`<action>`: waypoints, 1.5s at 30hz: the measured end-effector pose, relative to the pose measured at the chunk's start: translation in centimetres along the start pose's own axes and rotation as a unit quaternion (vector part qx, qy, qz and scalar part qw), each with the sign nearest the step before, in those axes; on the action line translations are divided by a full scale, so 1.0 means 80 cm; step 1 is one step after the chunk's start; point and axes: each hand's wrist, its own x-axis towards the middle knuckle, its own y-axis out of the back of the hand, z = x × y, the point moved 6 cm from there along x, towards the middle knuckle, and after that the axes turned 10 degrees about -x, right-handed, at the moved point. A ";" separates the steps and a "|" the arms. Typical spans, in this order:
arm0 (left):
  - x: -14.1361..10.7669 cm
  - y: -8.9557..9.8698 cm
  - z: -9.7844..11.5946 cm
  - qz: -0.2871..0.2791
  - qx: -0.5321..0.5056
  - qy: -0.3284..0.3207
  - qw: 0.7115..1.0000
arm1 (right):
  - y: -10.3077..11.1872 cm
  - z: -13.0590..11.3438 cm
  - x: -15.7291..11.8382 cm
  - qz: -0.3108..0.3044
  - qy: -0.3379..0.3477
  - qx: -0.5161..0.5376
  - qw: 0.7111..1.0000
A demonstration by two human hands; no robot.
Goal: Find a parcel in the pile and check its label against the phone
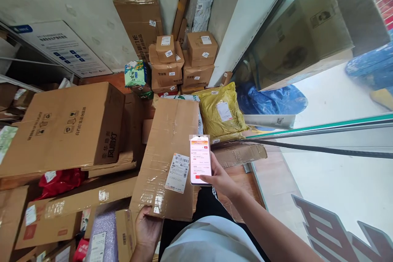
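A long brown cardboard box point(172, 131) with a white shipping label point(177, 173) is tilted in front of my body. My left hand point(147, 225) grips its lower left corner, fingers partly hidden under the box. In my right hand point(219, 174) is a phone point(200, 159) with a lit screen, held upright beside the label, over the box's right edge. My right thumb rests on the lower part of the screen.
A large carton point(64, 123) and stacked parcels fill the left side. Small boxes point(167, 74) stand against the wall ahead, near a yellow package point(222, 110). On the right is a glass panel point(322, 131) with a dark cable point(307, 147) across it.
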 end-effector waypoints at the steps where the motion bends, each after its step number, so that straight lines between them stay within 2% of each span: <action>1: 0.001 0.000 0.000 -0.005 0.004 0.000 1.000 | 0.000 -0.001 -0.001 0.005 -0.002 0.002 1.000; 9: 0.004 0.002 0.001 -0.025 0.013 0.000 1.000 | 0.005 0.003 -0.001 0.019 -0.009 0.007 1.000; 25: 0.000 -0.001 0.000 -0.014 -0.004 0.019 1.000 | 0.002 0.007 0.000 -0.003 -0.028 0.005 1.000; 31: -0.003 -0.005 -0.002 -0.010 -0.012 0.019 1.000 | 0.005 0.009 0.002 0.000 -0.002 -0.005 1.000; 35: -0.001 0.001 -0.002 0.007 0.004 0.021 1.000 | 0.006 0.007 0.002 0.000 0.009 -0.005 1.000; 40: -0.001 -0.002 -0.001 -0.018 -0.007 0.015 1.000 | 0.005 0.001 0.001 0.003 0.005 -0.001 1.000; 45: -0.003 -0.003 -0.001 0.004 -0.001 0.013 1.000 | 0.006 0.004 0.001 0.001 -0.018 0.015 1.000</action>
